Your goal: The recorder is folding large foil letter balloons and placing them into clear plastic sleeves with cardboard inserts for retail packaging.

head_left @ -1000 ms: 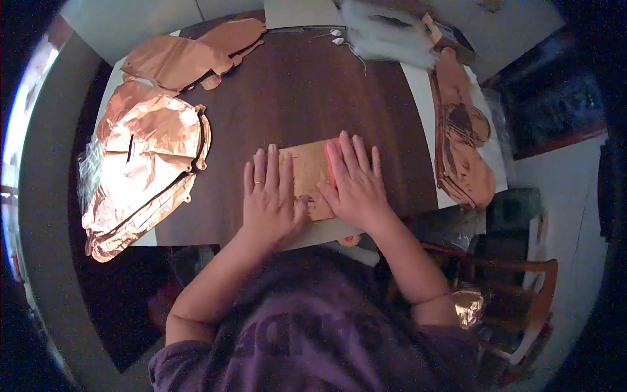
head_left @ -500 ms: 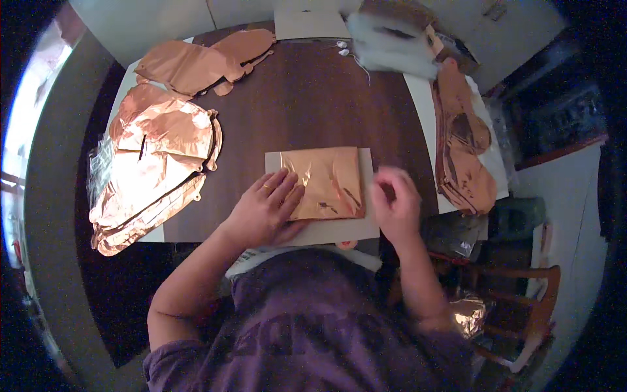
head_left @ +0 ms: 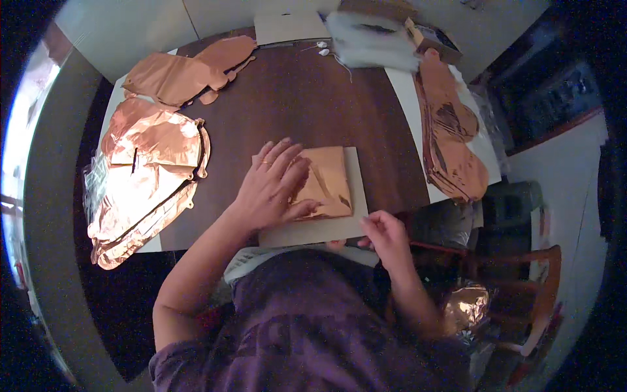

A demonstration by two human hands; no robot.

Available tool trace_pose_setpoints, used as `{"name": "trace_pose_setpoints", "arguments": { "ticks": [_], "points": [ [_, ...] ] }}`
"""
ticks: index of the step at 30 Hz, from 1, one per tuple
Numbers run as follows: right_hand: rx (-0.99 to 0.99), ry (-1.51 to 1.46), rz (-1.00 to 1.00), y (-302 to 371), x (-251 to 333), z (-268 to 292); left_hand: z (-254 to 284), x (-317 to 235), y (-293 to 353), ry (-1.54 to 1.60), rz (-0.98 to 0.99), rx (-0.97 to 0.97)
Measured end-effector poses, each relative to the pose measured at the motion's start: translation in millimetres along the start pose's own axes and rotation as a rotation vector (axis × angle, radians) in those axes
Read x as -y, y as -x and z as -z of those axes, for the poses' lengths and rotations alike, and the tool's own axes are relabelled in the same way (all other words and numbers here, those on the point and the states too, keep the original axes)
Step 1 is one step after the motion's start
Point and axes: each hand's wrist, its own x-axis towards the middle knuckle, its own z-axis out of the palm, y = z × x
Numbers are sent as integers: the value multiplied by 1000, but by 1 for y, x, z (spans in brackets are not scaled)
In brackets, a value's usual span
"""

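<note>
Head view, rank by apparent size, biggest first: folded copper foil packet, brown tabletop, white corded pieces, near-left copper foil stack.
1. Brown tabletop
2. Near-left copper foil stack
3. Folded copper foil packet, partly covered by the left hand
4. White corded pieces, clearly smallest

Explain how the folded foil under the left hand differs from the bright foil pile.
The folded foil is compact with straight edges; the bright foil pile is larger with curved outlines. The left hand partly covers the folded foil; the bright foil pile lies untouched. Both are shiny, copper-coloured.
</note>
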Motion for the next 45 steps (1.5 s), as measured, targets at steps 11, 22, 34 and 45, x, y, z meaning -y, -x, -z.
{"name": "trace_pose_setpoints", "arguments": {
  "ticks": [11,22,34,45],
  "points": [
    [-67,-897,-219,17,7,-61,-13,-15,9,183,111,32],
    [-238,-627,-79,11,-10,-65,22,16,-42,705,556,289],
    [-216,-691,-48,8,-8,-70,14,22,-51,431,747,501],
    [-237,-538,-33,-3,3,-82,-15,6,-23,-284,259,42]
  ]
}}
